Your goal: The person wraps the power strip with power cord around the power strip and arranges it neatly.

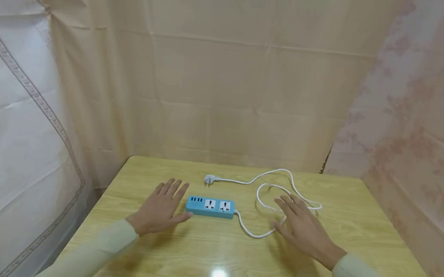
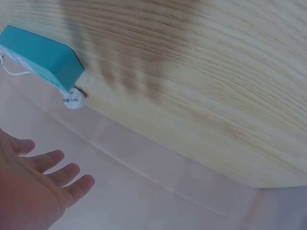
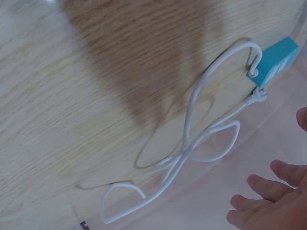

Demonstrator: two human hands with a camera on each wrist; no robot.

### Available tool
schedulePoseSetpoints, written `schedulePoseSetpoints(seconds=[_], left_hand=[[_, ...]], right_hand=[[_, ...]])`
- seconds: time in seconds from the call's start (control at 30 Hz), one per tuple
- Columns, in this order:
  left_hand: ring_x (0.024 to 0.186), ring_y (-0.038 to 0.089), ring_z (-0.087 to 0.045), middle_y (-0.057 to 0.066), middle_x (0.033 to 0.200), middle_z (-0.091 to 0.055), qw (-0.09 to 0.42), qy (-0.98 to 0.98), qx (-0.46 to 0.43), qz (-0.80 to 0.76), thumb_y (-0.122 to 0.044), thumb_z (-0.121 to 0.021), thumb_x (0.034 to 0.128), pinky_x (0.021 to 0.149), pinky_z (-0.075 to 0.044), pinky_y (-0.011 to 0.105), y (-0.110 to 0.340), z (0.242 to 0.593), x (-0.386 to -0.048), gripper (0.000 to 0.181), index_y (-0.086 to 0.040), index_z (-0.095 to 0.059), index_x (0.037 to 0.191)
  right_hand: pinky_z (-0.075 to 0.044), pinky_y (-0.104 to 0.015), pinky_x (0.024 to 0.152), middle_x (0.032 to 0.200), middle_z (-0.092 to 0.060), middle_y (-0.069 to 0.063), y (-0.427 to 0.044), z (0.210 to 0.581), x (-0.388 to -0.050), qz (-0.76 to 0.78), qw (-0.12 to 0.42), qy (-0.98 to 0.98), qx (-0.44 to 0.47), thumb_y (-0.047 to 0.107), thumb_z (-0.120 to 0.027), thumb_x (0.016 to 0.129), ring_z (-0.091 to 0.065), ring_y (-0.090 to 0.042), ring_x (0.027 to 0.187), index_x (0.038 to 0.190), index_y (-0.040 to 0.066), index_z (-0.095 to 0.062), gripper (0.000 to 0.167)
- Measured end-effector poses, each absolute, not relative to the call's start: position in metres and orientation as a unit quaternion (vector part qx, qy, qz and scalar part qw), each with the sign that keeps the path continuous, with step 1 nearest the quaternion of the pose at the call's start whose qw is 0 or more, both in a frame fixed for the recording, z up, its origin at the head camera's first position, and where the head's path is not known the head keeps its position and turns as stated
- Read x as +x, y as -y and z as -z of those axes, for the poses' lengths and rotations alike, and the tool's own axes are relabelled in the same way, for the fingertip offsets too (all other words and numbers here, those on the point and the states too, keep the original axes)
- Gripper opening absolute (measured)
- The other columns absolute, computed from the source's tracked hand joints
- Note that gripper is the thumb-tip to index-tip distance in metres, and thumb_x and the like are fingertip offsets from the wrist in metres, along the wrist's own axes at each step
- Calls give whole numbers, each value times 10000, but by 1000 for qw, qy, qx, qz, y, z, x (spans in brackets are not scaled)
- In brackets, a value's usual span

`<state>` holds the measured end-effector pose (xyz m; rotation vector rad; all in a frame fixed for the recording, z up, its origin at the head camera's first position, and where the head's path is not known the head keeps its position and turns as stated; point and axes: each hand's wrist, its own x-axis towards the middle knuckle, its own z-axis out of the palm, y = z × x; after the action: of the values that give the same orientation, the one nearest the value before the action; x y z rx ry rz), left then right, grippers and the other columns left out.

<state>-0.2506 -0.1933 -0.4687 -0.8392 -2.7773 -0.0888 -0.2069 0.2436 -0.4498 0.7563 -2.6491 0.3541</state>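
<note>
A blue power strip [image 1: 210,208] with two white sockets and several dark ports lies on the wooden table. Its white cable [image 1: 255,236] leaves the right end, loops about on the right and ends in a white plug [image 1: 209,179] behind the strip. My left hand [image 1: 159,210], fingers spread, hovers at the strip's left end, holding nothing. Over the cable loops is my right hand [image 1: 304,228], its fingers extended and empty. The left wrist view shows the strip [image 2: 43,55] and plug [image 2: 73,98] beyond my left hand [image 2: 33,187]; the right wrist view shows the looped cable [image 3: 189,115] clear of my right hand [image 3: 273,201].
A beige curtain [image 1: 239,78] hangs behind the table's back edge. White cloth [image 1: 12,129] hangs at the left and a floral cloth [image 1: 423,143] at the right. Light reflects off the table [image 1: 180,258] near its front.
</note>
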Motion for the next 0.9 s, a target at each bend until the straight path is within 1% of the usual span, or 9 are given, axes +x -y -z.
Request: schedulePoseSetpoints(seconds=[0.07,0.13,0.27,0.4,0.6,0.77,0.9], left_hand=[[1468,468,-315,256,1581,-371,116,949,-291,34,-673,-505,986,1144,-289,634,190,470,-250,919,-32,-288,1608],[1461,469,-326,259,1576,-377,113,948,-295,36,-654,-520,989,1142,-289,636,187,471,-251,908,-31,-288,1607],[1452,462,-345,256,1568,-391,111,946,-303,37,-621,-542,996,1138,-301,631,181,472,-252,883,-29,-297,1604],[1458,453,-342,244,1572,-393,95,947,-306,34,-623,-528,1002,1143,-302,619,174,471,-252,876,-30,-295,1604],[1447,451,-357,241,1566,-399,69,945,-316,42,-600,-493,1030,1145,-306,608,165,475,-249,828,-33,-301,1601],[1413,426,-414,239,1541,-436,70,938,-339,12,-550,-471,1059,1127,-355,573,161,480,-248,764,-26,-316,1593],[1398,401,-441,228,1522,-466,72,936,-345,-10,-529,-465,1070,1116,-376,556,157,484,-251,730,-15,-352,1576]], right_hand=[[-379,-672,1057,1494,-510,-210,-241,449,-205,-137,181,936,269,330,-724,966,-389,-499,1414,1450,18,-534,606],[-378,-672,1057,1482,-523,-208,-238,450,-204,-142,180,935,271,315,-722,970,-397,-501,1408,1429,13,-554,574],[-389,-637,1070,1478,-529,-202,-233,451,-205,-152,183,931,275,292,-714,976,-413,-469,1409,1398,16,-582,521],[-426,-618,1047,1493,-514,-195,-229,454,-205,-162,182,928,281,266,-712,978,-405,-446,1417,1382,28,-595,483],[-431,-594,1053,1466,-541,-183,-222,459,-204,-168,183,922,297,227,-730,962,-427,-431,1406,1338,11,-624,447],[-416,-575,1076,1470,-536,-186,-215,463,-203,-171,178,918,312,202,-727,961,-426,-424,1410,1335,6,-620,437],[-418,-566,1076,1449,-555,-185,-211,466,-204,-172,187,911,325,185,-739,947,-454,-420,1387,1320,6,-629,428]])
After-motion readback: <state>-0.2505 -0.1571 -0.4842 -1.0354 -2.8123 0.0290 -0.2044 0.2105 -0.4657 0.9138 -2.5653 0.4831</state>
